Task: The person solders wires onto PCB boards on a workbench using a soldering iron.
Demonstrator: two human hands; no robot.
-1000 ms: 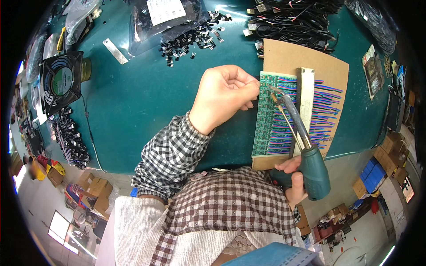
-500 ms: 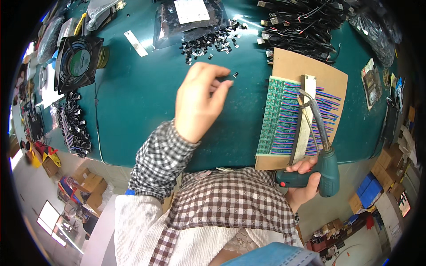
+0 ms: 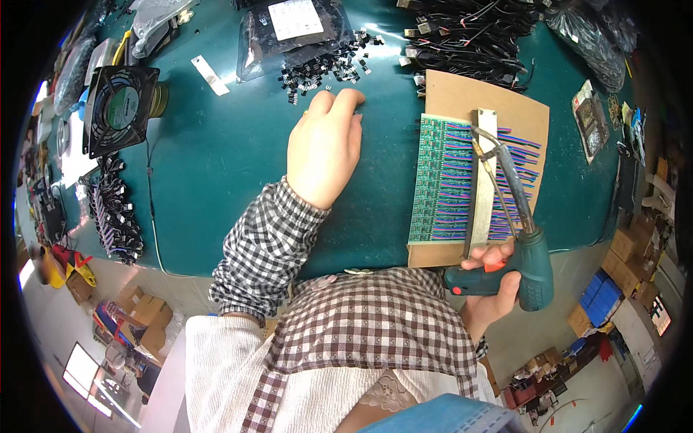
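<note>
My left hand (image 3: 323,148) is just below a pile of small black three-legged electronic components (image 3: 325,66), its back up and fingers bent toward the table. The fingertips are mostly hidden, so anything between them cannot be made out. My right hand (image 3: 493,294) is wrapped round the handle of a dark green soldering gun (image 3: 533,274) with a red trigger. The gun's bent metal tube reaches over a panel of green circuit boards (image 3: 427,180), where blue and pink wires (image 3: 521,151) fan out to the right. Across those wires lies a metal bar (image 3: 482,187).
Brown cardboard (image 3: 487,90) lies under the boards. Beyond it are bundled black cables (image 3: 469,43). A dark plastic bag with a white label (image 3: 256,43) sits behind the components. At left stand a cooling fan (image 3: 119,108) and a heap of black connectors (image 3: 112,209); a metal strip (image 3: 210,75) lies between.
My left hand has shifted slightly up toward the pile and its fingers have curled down. The single component by its fingertips no longer shows. My right hand still grips the soldering gun.
</note>
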